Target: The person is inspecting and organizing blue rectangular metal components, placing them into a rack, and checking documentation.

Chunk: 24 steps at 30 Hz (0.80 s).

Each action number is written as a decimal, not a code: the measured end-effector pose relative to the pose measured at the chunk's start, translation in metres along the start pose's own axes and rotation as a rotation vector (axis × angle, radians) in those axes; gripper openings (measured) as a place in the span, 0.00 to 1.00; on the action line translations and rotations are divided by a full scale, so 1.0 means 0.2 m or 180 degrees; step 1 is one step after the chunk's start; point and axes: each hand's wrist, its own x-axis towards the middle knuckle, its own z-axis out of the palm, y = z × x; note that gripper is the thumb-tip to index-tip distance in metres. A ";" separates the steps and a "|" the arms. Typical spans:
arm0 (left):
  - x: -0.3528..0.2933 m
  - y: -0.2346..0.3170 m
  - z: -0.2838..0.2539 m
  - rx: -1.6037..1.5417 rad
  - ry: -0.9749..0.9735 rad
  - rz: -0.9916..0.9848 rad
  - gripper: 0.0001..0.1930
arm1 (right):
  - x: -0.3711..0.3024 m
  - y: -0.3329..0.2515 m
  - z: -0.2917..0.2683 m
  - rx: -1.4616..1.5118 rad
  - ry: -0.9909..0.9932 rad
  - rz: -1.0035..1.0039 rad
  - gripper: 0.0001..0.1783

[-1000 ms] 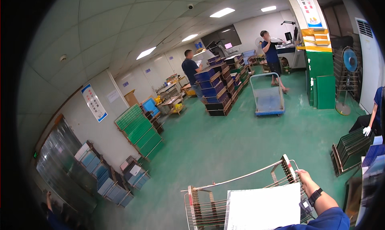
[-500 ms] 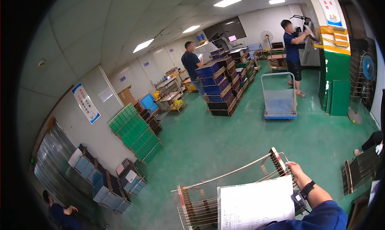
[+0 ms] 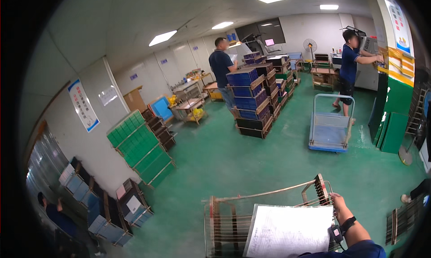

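My right hand [image 3: 339,202] is closed around the right end of a metal wire rack [image 3: 265,196], at the lower part of the picture. The rack has long thin rods and a toothed bar on its right side. Across its top lies a sheet of lined paper [image 3: 294,231] with handwriting, seemingly in a clear sleeve. On my right wrist are a black band and a small dark device [image 3: 336,233] with a cable. My left hand does not show.
A blue platform trolley [image 3: 330,148] stands ahead right. Stacked racks of blue and dark panels [image 3: 249,91] fill the middle; green panels [image 3: 137,132] lean at left. One person [image 3: 221,64] holds papers, another [image 3: 349,69] reaches toward a pillar, a third [image 3: 60,217] is lower left.
My view has shifted, so the rack and my right hand appear slightly lower and further right. The person by the pillar reaches further toward it. My grip stays the same.
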 end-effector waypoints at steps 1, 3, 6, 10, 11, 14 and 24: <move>0.08 0.01 0.02 -0.0029 -0.0024 -0.0065 0.10 | 0.08 -0.01 0.01 -0.0057 -0.0031 -0.0015 0.15; 0.31 0.10 0.01 -0.0102 -0.0013 -0.0075 0.10 | 0.19 -0.05 0.06 0.0129 -0.0100 -0.0040 0.14; 0.75 0.12 -0.03 0.0049 0.0199 -0.0007 0.07 | 0.54 -0.01 0.07 0.0335 -0.0230 -0.0360 0.14; 0.98 0.20 0.33 -0.0004 0.0367 -0.0148 0.16 | 1.01 -0.05 0.14 -0.0103 0.0072 -0.0283 0.14; 1.06 0.23 0.40 -0.0015 0.0394 -0.0222 0.16 | 1.22 -0.06 0.16 -0.0234 0.0125 -0.0327 0.13; 1.31 0.28 0.58 -0.0078 0.0296 -0.0148 0.13 | 1.50 -0.24 0.35 0.0112 -0.0109 -0.0069 0.13; 1.89 0.55 0.94 0.0116 0.0391 0.0005 0.11 | 1.88 -0.84 1.37 -0.0507 -0.0044 -0.0316 0.16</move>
